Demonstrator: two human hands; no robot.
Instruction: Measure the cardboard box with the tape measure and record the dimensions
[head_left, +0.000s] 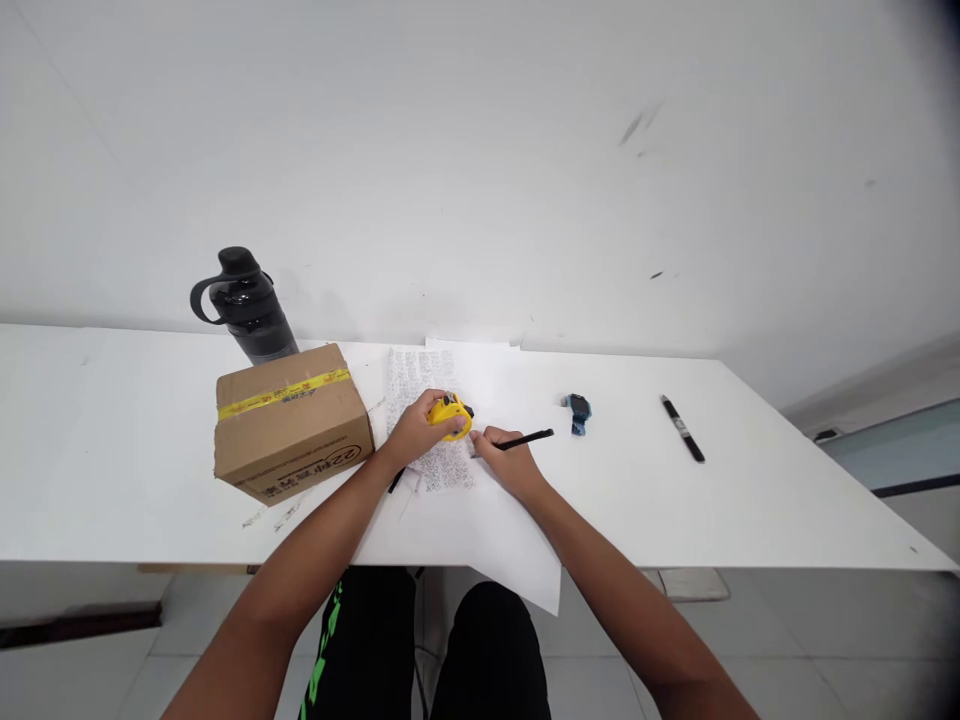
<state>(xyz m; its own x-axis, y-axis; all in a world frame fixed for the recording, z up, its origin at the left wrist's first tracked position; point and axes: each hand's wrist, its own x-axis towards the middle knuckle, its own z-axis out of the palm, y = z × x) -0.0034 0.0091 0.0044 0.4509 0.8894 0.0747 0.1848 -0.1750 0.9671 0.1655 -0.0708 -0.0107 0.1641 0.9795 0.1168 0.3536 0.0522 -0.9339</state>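
My left hand (414,432) is closed around a yellow tape measure (447,408), holding it just above or on a sheet covered in dense handwriting (421,370). In my right hand (513,464) is a black pen (529,438), gripped in a writing hold with its rear end pointing right. The pen's tip is near the right edge of the written area, close to the tape measure. A blank white paper (517,530) runs under my right forearm and hangs over the table's front edge. A short black strip (396,481) shows beside my left wrist.
Left of my hands sits a cardboard box (292,425) with yellow tape, and behind it a black bottle (251,305) with a loop handle. To the right lie a blue wristwatch (578,410) and a second black pen (682,429). A white wall rises behind the table (780,490).
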